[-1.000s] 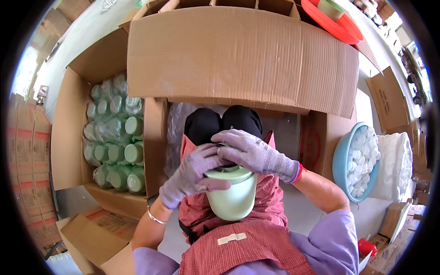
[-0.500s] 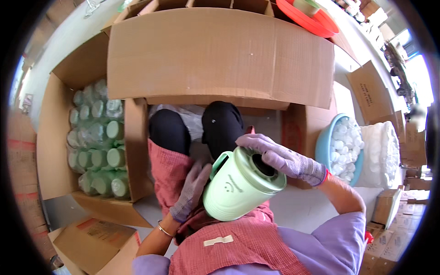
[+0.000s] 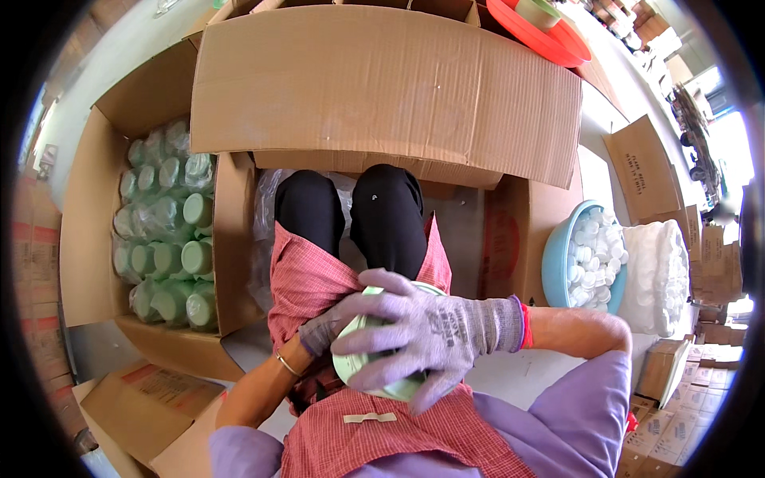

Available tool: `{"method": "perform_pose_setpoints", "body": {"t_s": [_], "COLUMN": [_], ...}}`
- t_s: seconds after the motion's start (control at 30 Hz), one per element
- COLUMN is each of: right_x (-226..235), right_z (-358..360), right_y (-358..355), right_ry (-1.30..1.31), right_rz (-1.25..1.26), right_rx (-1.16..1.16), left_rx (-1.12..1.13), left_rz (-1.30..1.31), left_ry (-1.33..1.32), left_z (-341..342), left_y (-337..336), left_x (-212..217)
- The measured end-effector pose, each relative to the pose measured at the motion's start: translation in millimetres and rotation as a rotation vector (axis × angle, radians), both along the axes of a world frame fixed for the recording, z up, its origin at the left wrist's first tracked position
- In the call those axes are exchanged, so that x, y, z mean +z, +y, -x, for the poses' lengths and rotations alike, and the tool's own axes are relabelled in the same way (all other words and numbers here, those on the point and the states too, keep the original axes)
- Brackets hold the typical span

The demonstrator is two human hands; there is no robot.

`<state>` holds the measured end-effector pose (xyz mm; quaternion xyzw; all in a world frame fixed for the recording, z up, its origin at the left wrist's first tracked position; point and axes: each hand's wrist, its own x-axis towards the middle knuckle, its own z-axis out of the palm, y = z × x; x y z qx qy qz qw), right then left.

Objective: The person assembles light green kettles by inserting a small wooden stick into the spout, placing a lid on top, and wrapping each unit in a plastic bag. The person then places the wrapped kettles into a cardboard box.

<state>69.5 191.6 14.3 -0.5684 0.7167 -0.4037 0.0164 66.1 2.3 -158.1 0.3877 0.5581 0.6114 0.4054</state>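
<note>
Bright, even daylight fills my view, strongest at the right rim, where the scene washes out to white glare. Shadows are soft and short, gathering under the large cardboard flap (image 3: 390, 88) above my knees. Fisheye distortion bends straight box edges toward a black circular vignette. My gloved right hand (image 3: 426, 334) is sharp; the far edges are smeared and compressed.

head-worn view, steeply down, close

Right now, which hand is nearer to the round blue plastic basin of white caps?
Right. The right hand lies on the pale green container, on the side toward the basin; the left hand is farther away.
</note>
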Motion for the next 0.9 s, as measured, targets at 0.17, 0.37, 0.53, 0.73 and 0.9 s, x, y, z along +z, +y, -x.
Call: {"method": "perform_pose_setpoints", "body": {"t_s": [0.17, 0.37, 0.53, 0.73, 0.9], "right_x": [2, -12, -35, 0, -18], "right_z": [-11, -33, -41, -24, -17], "right_y": [-1, 35, 63, 29, 48], "right_ry": [0.039, -0.068, -0.472, -0.144, -0.287], "right_rz": [0.028, 0.015, 0.004, -0.122, 0.074], "right_rx": [0.024, -0.273, -0.555, -0.375, -0.512], "left_rx": [0.078, 0.428, 0.541, 0.334, 0.533], "left_rz": [-0.005, 0.311, 0.353, 0.168, 0.113], "left_ry": [-0.612, -0.707, -0.631, -0.148, 0.173], "left_z": [-11, -25, -29, -29, 1], "left_y": [-21, -28, -23, -19, -7], "left_x": [34, 81, 78, -5, 80]}}
